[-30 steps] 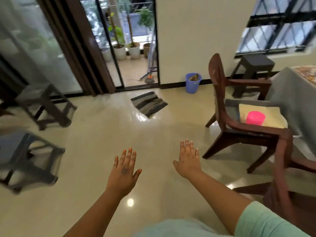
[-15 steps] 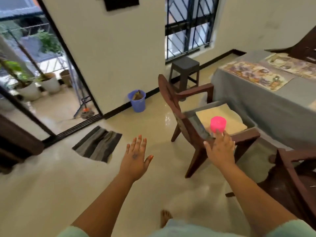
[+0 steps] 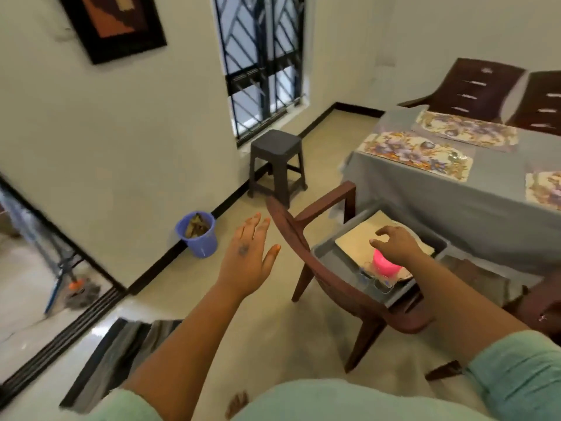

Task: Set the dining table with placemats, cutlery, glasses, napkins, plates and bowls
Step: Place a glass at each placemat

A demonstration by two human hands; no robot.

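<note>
Hands both out in front. Left hand [image 3: 247, 262] flat, fingers straight and together, thumb apart, holding nothing, hanging over the floor just left of the chair [image 3: 306, 238] back. Right hand [image 3: 394, 244] over the grey tray [image 3: 328, 256] on the chair seat, fingers loosely curled and spread, just above the pink cup [image 3: 385, 266]; contact with the cup cannot be told, nothing gripped. Cup sits in the tray beside a cream sheet [image 3: 358, 240], maybe napkins or a mat. Clear glasses [image 3: 372, 276] in the tray's near corner, blurred, next to the cup.

Table [image 3: 425, 189] to the right of the chair, grey cloth over it. Three floral placemats on it: one near the left edge [image 3: 416, 150], one behind it [image 3: 467, 129], one cut off at the right frame edge [image 3: 545, 189]. Something small and shiny on the near mat, too blurred to name. Two dark chairs [image 3: 473, 89] on the table's far side.

Grey stool [image 3: 277, 165] under the window, blue bin [image 3: 198, 238] by the wall, striped floor mat [image 3: 121, 354] near the doorway.
</note>
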